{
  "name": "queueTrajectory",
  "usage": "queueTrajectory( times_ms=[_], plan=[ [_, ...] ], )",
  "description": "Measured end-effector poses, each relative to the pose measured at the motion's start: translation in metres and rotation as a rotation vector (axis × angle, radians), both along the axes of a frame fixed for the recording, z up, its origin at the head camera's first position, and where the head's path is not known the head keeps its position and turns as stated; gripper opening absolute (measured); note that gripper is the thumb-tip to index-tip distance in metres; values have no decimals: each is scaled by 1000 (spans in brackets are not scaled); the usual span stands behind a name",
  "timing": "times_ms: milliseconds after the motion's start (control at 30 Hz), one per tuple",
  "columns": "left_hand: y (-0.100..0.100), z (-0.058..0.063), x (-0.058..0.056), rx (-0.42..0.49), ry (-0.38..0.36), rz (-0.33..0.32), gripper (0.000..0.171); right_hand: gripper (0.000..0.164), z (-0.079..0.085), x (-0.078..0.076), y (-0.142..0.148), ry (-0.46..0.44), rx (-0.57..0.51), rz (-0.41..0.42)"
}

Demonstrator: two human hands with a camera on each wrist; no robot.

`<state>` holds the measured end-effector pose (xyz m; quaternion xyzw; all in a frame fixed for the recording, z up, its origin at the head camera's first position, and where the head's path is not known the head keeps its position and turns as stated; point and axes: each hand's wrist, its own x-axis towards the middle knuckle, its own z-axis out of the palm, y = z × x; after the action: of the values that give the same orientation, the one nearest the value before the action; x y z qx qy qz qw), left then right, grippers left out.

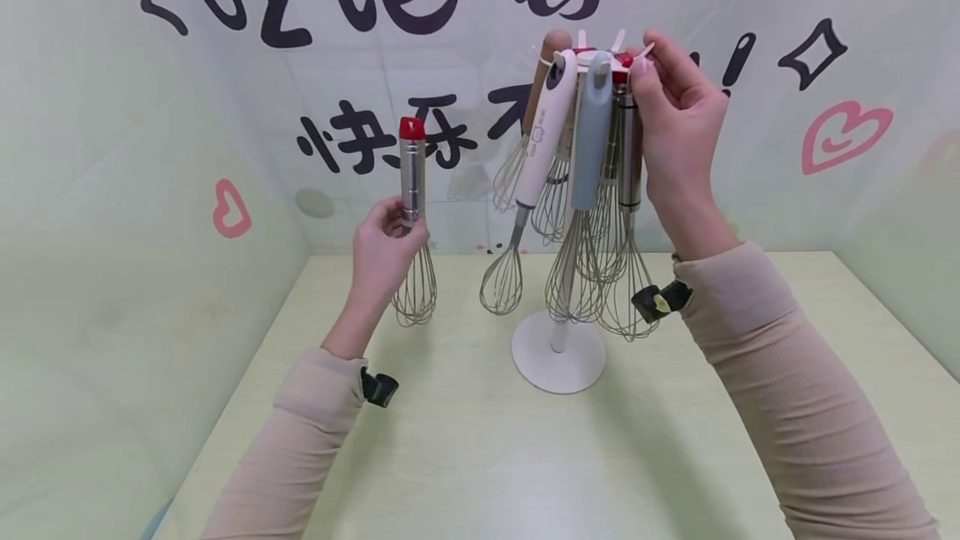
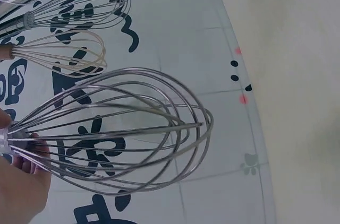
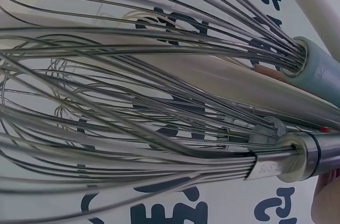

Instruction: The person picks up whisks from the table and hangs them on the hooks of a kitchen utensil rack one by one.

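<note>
Upright at the left of the head view is a metal whisk (image 1: 412, 173) with a red-capped handle; my left hand (image 1: 386, 244) grips it low on the handle. Its wire loops (image 2: 202, 124) fill the left wrist view. Several whisks hang round the top of a white rotating stand. At its right side my right hand (image 1: 682, 115) pinches a white hook (image 1: 647, 49) between thumb and finger. Beside that hand hangs a steel-handled whisk (image 1: 629, 148), and in the right wrist view its ferrule (image 3: 305, 155) is close up. Front-facing are a blue-handled whisk (image 1: 591, 140) and a white-handled whisk (image 1: 547, 132).
The stand's round base (image 1: 558, 369) rests on the pale table (image 1: 480, 457). Behind it rises a light wall covering (image 1: 262, 98) with dark lettering and pink hearts. A wooden-handled whisk (image 1: 545, 82) hangs at the stand's left rear.
</note>
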<state>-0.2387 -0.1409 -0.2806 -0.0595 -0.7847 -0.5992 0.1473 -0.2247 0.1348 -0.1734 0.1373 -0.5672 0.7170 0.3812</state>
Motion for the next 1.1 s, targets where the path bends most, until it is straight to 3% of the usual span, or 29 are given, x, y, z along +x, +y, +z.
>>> queueTrajectory(
  times_ms=[333,500,733,1100],
  plan=[
    [8,8,5,71,9,-32,42,35,0,-2,2,-11,-14,26],
    [14,12,9,87,39,-64,43,35,0,-3,3,-11,-2,22],
    [27,22,13,145,118,-73,44,35,3,0,3,-60,-71,67],
    [44,35,22,156,161,-104,42,41,0,8,-4,-92,-128,1]
  ],
)
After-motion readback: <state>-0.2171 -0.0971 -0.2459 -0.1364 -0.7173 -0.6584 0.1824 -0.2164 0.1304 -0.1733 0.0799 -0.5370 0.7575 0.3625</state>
